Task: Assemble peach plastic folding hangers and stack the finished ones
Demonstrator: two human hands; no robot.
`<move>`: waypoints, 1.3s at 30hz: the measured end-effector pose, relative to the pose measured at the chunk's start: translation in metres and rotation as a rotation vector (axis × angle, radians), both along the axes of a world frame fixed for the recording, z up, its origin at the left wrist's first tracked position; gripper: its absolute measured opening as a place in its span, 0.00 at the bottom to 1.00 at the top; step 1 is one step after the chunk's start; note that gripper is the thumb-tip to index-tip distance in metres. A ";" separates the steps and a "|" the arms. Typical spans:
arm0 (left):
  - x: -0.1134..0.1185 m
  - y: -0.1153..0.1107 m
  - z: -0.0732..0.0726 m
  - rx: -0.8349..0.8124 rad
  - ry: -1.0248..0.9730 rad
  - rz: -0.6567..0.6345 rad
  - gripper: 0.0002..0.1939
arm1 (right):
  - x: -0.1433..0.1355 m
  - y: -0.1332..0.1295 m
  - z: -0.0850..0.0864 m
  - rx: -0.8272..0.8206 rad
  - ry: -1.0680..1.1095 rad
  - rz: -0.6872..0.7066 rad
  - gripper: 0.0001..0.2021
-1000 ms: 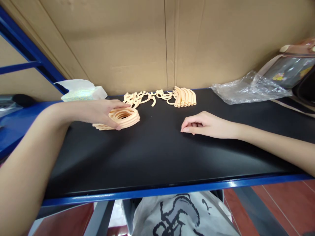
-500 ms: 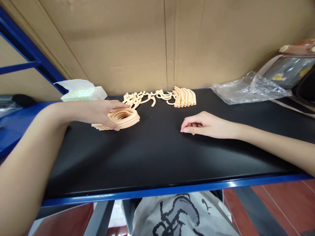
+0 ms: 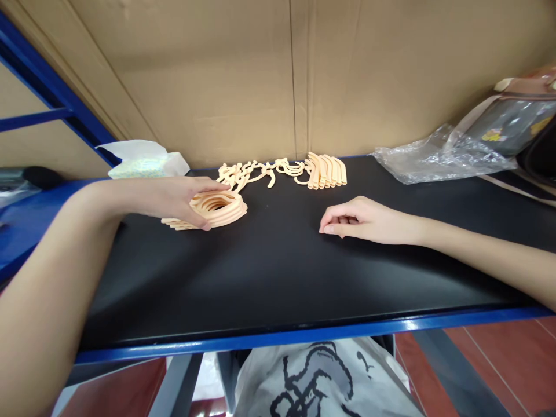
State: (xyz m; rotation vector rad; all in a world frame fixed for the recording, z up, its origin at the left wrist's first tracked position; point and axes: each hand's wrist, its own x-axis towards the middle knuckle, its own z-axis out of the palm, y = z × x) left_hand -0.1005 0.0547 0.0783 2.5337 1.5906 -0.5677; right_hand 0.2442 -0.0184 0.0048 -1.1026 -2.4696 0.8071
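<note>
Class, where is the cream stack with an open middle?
In the head view, the cream stack is left of centre on the black tabletop, touched by the left hand, in front of the loose cream pieces.

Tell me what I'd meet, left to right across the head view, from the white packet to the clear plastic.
White packet, stack of curved cream pieces grasped by the left hand, cluster of small cream pieces, row of cream tubes, clear plastic. The right hand overlaps the row's span, so it's left out.
</note>
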 end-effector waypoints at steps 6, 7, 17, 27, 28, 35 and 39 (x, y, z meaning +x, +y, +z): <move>0.000 -0.001 0.001 -0.026 0.006 0.031 0.47 | -0.001 0.000 0.001 -0.001 -0.011 -0.004 0.16; 0.001 -0.002 0.001 -0.036 0.004 0.034 0.48 | -0.001 -0.001 0.002 -0.002 -0.012 -0.004 0.16; 0.009 -0.005 0.000 0.003 0.011 0.028 0.49 | 0.000 -0.001 0.001 0.000 -0.007 -0.003 0.16; 0.007 -0.002 -0.003 0.050 -0.023 -0.033 0.46 | 0.000 -0.001 0.001 -0.006 -0.015 -0.005 0.17; 0.007 -0.001 -0.004 0.051 -0.023 -0.039 0.45 | 0.000 -0.001 0.001 -0.006 -0.015 -0.004 0.17; 0.006 0.000 -0.005 0.026 -0.007 -0.034 0.45 | 0.000 -0.001 0.002 -0.007 -0.008 0.002 0.16; 0.006 -0.001 -0.005 0.037 -0.018 -0.033 0.45 | 0.000 -0.001 0.001 0.004 0.001 0.009 0.16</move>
